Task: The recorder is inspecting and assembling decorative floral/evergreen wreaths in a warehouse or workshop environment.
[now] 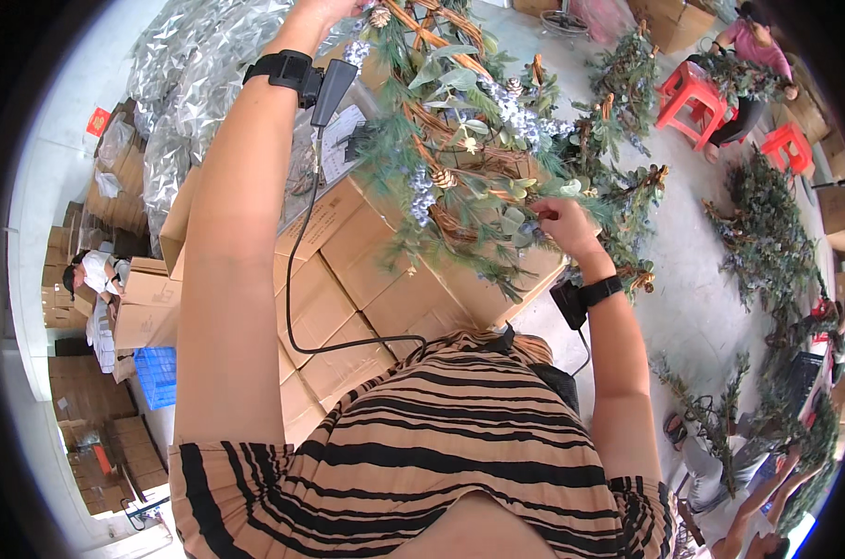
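Observation:
In front of me an artificial wreath point(441, 177) of twisted brown vine, green leaves and pine sprigs lies on stacked cardboard boxes. Small pine cones and blue-purple berry clusters dot it. At its right side my right hand point(569, 225) is closed, thumb and fingers pinched on the leafy edge. My left hand point(327, 9) reaches to the far left side of the wreath, beside a pine cone point(378, 16). The picture's upper edge cuts that hand off, and its fingers are mostly hidden. Black straps with small wired devices sit on both wrists.
Cardboard boxes point(362, 265) form the surface under the wreath. Clear plastic-wrapped goods point(194, 84) pile up at the far left. More greenery point(767, 233) lies on the floor at right, near red stools point(691, 102). Several other people work around; a black cable point(292, 279) hangs by my left arm.

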The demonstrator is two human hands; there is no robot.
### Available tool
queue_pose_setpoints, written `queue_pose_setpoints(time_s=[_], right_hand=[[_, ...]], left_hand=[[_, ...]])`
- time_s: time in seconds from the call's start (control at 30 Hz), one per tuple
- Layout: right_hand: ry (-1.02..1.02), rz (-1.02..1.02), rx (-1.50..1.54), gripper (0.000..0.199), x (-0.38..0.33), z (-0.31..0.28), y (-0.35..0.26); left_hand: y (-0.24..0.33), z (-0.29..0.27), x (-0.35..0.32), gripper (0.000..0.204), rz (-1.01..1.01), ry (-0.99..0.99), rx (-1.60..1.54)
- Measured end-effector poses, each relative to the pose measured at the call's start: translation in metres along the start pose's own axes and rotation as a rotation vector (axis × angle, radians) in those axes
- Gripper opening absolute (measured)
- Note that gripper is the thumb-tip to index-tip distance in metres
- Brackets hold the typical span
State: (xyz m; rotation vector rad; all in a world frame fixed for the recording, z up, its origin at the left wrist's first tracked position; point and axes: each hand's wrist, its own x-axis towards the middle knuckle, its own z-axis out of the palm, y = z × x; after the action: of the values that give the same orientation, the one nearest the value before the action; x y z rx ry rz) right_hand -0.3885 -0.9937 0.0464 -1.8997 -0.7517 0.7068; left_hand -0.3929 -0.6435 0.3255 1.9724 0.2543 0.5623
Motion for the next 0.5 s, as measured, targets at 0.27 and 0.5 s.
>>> queue_pose_setpoints(time_s=[0.27, 0.5], right_hand=[[0.424, -0.316, -0.468, 0.015, 0.025, -0.01, 0.016], [0.467, -0.345, -0.329, 0.015, 0.005, -0.018, 0.01]], left_hand=[[0.002, 0.0, 0.0, 0.01, 0.052, -0.107, -0.008], [0.008, 0.011, -0.006, 0.013, 0.108, -0.075, 0.119]])
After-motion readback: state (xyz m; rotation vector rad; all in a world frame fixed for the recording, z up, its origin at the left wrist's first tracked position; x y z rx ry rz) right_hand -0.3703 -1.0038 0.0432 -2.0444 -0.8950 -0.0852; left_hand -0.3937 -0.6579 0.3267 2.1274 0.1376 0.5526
